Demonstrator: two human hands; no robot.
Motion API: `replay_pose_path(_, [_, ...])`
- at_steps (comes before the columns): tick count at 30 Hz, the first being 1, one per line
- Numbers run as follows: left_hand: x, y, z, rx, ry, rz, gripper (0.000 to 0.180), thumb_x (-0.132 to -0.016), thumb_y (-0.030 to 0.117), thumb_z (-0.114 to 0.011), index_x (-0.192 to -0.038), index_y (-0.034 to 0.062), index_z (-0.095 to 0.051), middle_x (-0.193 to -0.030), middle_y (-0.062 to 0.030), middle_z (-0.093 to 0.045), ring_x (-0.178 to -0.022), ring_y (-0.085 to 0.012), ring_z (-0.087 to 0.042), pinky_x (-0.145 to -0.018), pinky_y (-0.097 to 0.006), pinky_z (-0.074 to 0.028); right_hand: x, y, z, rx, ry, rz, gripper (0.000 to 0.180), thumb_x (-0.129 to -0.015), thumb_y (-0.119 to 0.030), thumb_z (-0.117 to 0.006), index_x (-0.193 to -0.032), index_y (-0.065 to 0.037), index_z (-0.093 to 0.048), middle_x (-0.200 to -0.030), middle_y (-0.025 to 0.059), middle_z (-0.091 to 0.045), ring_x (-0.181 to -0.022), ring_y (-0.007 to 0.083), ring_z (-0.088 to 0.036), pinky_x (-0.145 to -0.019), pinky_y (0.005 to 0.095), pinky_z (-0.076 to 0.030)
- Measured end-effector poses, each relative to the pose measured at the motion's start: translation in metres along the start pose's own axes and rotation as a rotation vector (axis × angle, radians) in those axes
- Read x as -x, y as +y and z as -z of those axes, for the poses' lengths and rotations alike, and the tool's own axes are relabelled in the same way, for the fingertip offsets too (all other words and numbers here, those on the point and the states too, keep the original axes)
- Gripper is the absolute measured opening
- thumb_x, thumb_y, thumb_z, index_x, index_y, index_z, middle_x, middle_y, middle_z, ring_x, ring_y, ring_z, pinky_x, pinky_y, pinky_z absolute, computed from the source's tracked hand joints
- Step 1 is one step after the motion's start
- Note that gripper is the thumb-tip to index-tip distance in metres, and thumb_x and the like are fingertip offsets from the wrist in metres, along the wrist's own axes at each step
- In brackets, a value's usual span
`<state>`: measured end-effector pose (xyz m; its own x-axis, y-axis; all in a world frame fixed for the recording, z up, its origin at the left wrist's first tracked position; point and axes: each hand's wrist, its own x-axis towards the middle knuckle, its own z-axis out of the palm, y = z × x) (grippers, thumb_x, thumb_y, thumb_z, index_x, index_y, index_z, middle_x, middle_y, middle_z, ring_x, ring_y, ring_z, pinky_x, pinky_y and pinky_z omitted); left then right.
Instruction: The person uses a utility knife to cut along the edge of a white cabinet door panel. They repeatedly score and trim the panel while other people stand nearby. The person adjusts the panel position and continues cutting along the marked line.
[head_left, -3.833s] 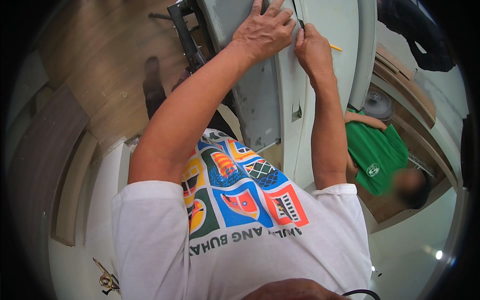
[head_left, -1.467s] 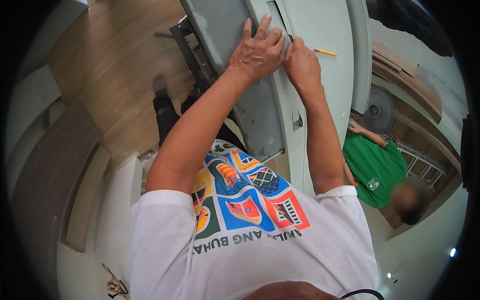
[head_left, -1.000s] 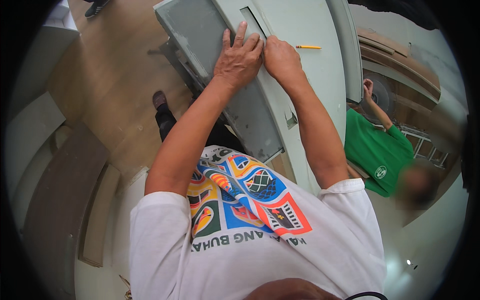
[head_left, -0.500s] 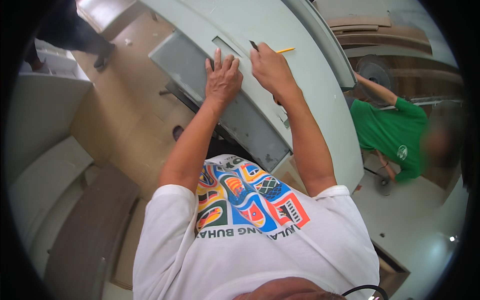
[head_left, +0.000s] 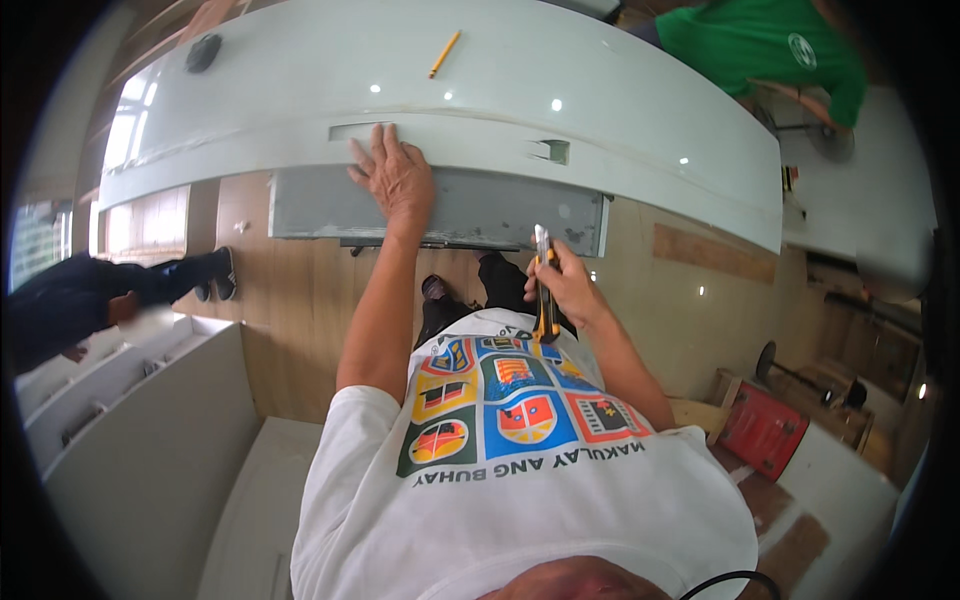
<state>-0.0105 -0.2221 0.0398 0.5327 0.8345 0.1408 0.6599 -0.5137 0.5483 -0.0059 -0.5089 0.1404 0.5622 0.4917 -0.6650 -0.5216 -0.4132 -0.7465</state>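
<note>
My left hand [head_left: 397, 188] rests with fingers spread on the near edge of a glossy white panel [head_left: 640, 110]. Its fingertips touch beside a shallow rectangular slot [head_left: 346, 132] in that panel. In front of my waist, my right hand [head_left: 577, 292] is closed around a yellow and black utility knife [head_left: 546, 300], its tip pointing away from me. Farther right along the panel is a second small cut-out [head_left: 556, 151]. A yellow pencil [head_left: 445, 54] lies beyond my left hand. Under the panel's near edge sits a grey board [head_left: 480, 205].
A dark rounded object [head_left: 203, 53] lies at the panel's far left. A person in a green shirt [head_left: 745, 45] is at the far right, and another in dark clothes [head_left: 110, 295] at the left. White shelving [head_left: 160, 400] stands lower left; a red box [head_left: 765, 428] sits lower right.
My right hand has drawn the knife back from the panel toward my waist. My left hand stays on the panel by the slot. The whole view has turned.
</note>
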Motion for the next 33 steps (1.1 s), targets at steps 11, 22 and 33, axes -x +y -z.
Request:
replay_pose_path(11, [0.010, -0.013, 0.006, 0.022, -0.058, -0.005, 0.049, -0.101, 0.025, -0.051, -0.147, 0.0096, -0.050, -0.159, -0.0119, -0.044, -0.156, -0.0442, -0.018, -0.123, -0.066, -0.011, 0.070, 0.058, -0.050, -0.061, -0.024, 0.005, 0.026, -0.109, -0.023, -0.054, -0.122, -0.002, -0.055, -0.083, 0.0052, -0.065, -0.056, 0.0113, -0.061, -0.050, 0.0287, -0.051])
replay_pose_path(22, [0.016, -0.007, 0.005, -0.003, 0.002, 0.026, 0.051, -0.100, 0.027, -0.052, -0.147, 0.0078, -0.050, -0.159, -0.0148, -0.042, -0.157, -0.0411, -0.019, -0.125, -0.063, -0.013, -0.001, 0.018, 0.028, -0.142, 0.088, 0.232, 0.033, -0.108, -0.034, -0.055, -0.121, -0.003, -0.055, -0.085, 0.0043, -0.061, -0.062, 0.0110, -0.062, -0.054, 0.0273, -0.054])
replay_pose_path(33, [0.005, -0.019, 0.006, -0.116, 0.092, 0.024, 0.050, -0.099, 0.025, -0.053, -0.146, 0.0068, -0.051, -0.157, -0.0146, -0.045, -0.154, -0.0431, -0.024, -0.122, -0.065, -0.019, -0.089, -0.004, 0.079, 0.141, -0.053, 0.327, 0.036, -0.104, -0.038, -0.063, -0.094, -0.004, -0.058, -0.068, 0.0025, -0.056, -0.050, 0.0100, -0.056, -0.047, 0.0280, -0.050])
